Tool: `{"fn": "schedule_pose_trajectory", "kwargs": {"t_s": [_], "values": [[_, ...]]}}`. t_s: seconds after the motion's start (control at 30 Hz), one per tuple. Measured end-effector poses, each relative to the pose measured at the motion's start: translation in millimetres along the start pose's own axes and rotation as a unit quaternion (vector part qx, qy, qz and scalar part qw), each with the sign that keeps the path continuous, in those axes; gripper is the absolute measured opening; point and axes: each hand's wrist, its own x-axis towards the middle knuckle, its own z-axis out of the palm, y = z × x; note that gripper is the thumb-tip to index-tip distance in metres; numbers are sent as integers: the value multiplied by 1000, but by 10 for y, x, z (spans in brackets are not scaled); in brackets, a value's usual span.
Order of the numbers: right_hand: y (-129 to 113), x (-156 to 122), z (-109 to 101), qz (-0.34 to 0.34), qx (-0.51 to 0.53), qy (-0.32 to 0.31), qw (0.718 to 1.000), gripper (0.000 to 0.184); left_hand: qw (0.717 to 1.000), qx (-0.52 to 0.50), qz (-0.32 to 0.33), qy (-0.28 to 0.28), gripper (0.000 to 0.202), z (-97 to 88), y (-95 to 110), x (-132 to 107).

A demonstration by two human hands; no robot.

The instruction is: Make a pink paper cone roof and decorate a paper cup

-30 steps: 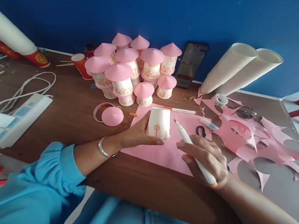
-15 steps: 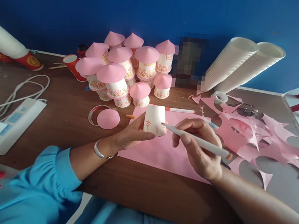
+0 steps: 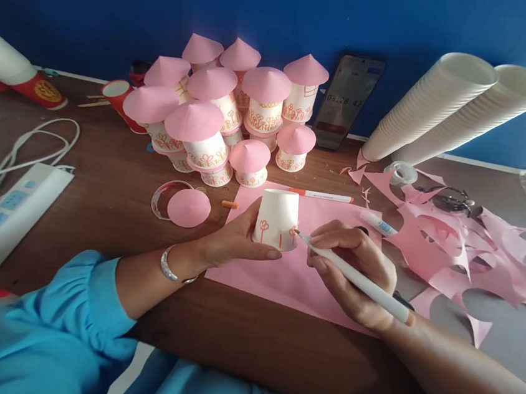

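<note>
My left hand [image 3: 234, 241] grips an upside-down white paper cup [image 3: 278, 219] with small orange flowers drawn near its rim, held just above a pink paper sheet [image 3: 293, 269]. My right hand [image 3: 353, 272] is closed on a white marker pen [image 3: 358, 279], its tip touching the cup's lower right side. A loose pink paper cone [image 3: 189, 207] lies to the left, beside a curved strip. A pile of finished cups with pink cone roofs [image 3: 225, 111] stands behind.
Two long stacks of white cups [image 3: 446, 106] lean at the back right. A phone [image 3: 347, 102] rests against the blue wall. Pink paper scraps [image 3: 465, 243], tape, scissors and a second marker [image 3: 322, 196] lie on the right. A power strip [image 3: 8, 211] with cables sits left.
My left hand turned the cup a little, and my right hand brought the pen from beside the cup down to its lower right side. More orange marks show on the cup.
</note>
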Motion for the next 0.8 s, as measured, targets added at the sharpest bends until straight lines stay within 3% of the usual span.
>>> {"fn": "schedule_pose_trajectory", "kwargs": {"t_s": [0.17, 0.4, 0.8], "values": [[22, -32, 33, -28, -56, 3, 998, 19, 1000, 21, -1, 11, 77, 39, 33, -1], [21, -2, 61, -130, -131, -32, 982, 27, 998, 62, -10, 20, 78, 63, 57, 7], [36, 14, 45, -120, -169, -19, 978, 28, 994, 108, 4, 15, 83, 48, 23, 24]]}}
